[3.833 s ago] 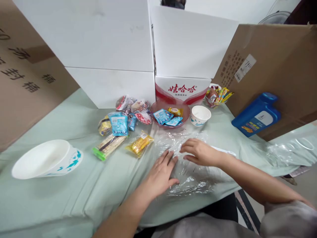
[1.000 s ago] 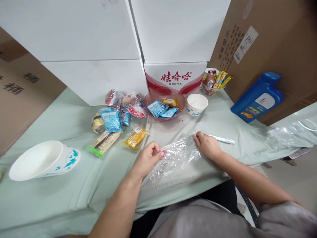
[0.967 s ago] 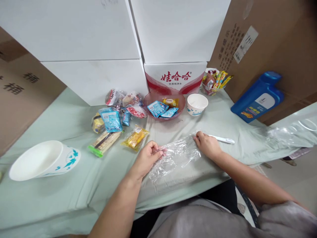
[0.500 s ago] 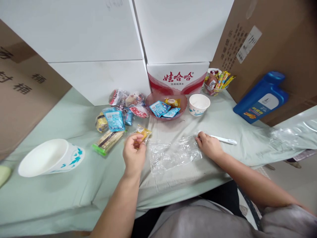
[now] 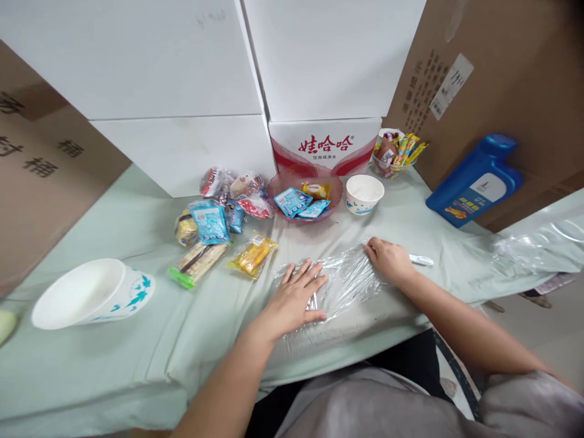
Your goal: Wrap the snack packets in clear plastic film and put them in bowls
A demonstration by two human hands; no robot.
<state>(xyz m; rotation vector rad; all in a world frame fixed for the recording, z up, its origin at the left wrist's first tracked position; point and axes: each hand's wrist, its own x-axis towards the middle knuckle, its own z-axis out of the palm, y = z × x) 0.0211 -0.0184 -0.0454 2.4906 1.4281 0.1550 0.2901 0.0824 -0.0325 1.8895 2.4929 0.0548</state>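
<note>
A clear plastic bag [image 5: 349, 277] lies flat and wrinkled on the cloth-covered table before me. My left hand [image 5: 294, 298] rests on its left part, fingers spread and palm down. At the bag's right end, my right hand [image 5: 387, 258] pinches the edge with curled fingers. Just left of the bag sits a yellow snack packet [image 5: 253, 254]. Beside that lie a long wafer-like snack with a green end [image 5: 199, 261] and a blue packet [image 5: 208, 224]. Partly hidden behind my right hand is a white-handled tool [image 5: 420, 260].
A pink glass bowl [image 5: 332, 201] holds blue and yellow packets, next to a small paper cup [image 5: 364, 194]. A large paper tub [image 5: 114, 295] stands left. Farther right are a tub of snack sticks [image 5: 401, 152] and a blue bottle [image 5: 474, 182]. White boxes [image 5: 182, 152] wall the back.
My left hand has let go of the yellow packet and moved right and down, spreading flat on the plastic bag. My right hand stays at the bag's right end, and the bag looks stretched.
</note>
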